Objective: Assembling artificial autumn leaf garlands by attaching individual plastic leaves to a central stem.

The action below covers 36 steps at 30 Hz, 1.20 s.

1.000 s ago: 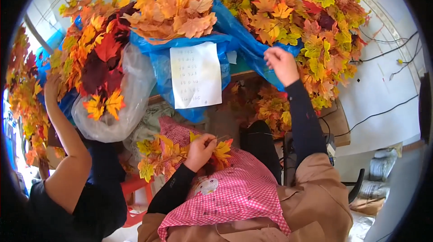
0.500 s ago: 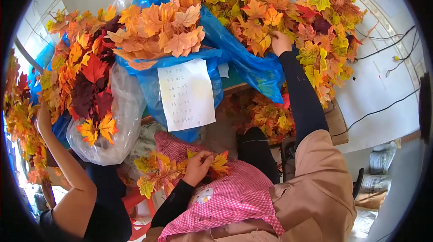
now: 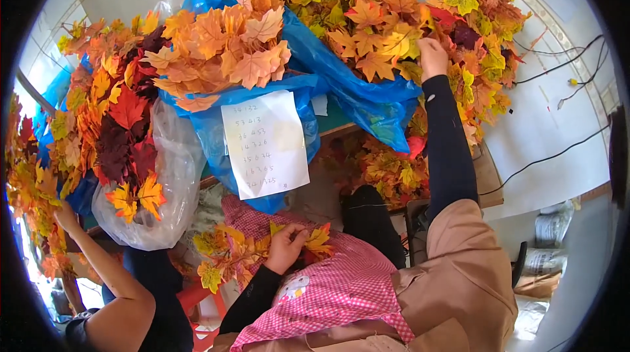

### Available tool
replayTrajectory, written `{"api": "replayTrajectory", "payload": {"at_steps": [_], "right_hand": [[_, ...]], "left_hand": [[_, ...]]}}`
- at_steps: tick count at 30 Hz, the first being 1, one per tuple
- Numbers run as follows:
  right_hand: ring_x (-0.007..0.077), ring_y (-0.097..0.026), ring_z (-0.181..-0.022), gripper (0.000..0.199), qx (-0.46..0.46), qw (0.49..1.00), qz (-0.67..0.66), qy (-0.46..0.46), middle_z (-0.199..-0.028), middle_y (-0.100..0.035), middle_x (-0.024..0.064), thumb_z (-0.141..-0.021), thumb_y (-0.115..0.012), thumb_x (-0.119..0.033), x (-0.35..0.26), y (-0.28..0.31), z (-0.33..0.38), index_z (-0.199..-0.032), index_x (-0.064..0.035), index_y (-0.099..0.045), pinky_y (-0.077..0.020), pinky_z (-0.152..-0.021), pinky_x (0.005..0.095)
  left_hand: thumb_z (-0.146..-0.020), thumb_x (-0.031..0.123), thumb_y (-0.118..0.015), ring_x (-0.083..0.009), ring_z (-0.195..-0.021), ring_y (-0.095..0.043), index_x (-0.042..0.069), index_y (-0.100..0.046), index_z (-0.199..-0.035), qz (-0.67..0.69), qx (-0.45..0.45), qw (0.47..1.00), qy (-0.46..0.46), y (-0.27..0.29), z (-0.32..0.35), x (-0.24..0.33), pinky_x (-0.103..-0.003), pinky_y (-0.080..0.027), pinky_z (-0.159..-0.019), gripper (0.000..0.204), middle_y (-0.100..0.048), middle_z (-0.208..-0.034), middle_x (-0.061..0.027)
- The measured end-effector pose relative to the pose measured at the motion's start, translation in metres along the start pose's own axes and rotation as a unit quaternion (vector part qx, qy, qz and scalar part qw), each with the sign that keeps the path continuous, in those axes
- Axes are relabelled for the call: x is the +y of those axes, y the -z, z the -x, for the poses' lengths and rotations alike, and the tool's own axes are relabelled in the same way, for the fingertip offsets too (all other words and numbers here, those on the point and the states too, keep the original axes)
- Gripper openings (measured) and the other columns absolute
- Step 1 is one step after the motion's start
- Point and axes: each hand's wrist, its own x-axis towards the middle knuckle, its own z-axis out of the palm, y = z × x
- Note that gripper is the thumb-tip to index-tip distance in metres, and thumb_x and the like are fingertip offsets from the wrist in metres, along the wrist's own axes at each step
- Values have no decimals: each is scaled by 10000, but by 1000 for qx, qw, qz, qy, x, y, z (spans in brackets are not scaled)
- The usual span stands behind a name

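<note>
Find 1 short spray of yellow, orange and red artificial maple leaves over the pink-and-white checked cloth apron, gathered in the bare left hand, curled snugly around the middle with leaves showing on both sides; expect very light weight, soft and bendy lobes, perhaps a stiffer stem, though hidden by the fingers; judge as hardly slippery, but prone to snagging, creasing or coming loose at the joints; grasp by the stem, close to the leaf bases, rather than by the tips.

Farther up, note the bare right hand, with thumb and fingers drawn together beside 1 yellow-orange maple leaf in the multicoloured foliage heap; cannot tell whether pinching or only touching.

Next, see the crinkled blue plastic bag, likely slick and easily dragged; to the left, the white rectangular paper sheet below the pale-orange maple leaf pile; farther left, the cloudy clear plastic bag and 1 co-worker's forearm.
</note>
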Motion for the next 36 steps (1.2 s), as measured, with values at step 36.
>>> {"api": "replayTrajectory", "payload": {"at_steps": [36], "right_hand": [[206, -597, -928, 264, -72, 895, 232, 374, -1000, -626, 89, -857, -692, -284, -64, 5, 57, -934, -32, -683, -461, -825, 307]], "left_hand": [[-827, 74, -647, -290, -830, -639, -6, -642, -938, -128, -41, 979, -154, 4, 17, 29, -339, -501, -709, 137, -645, -893, -145]]}}
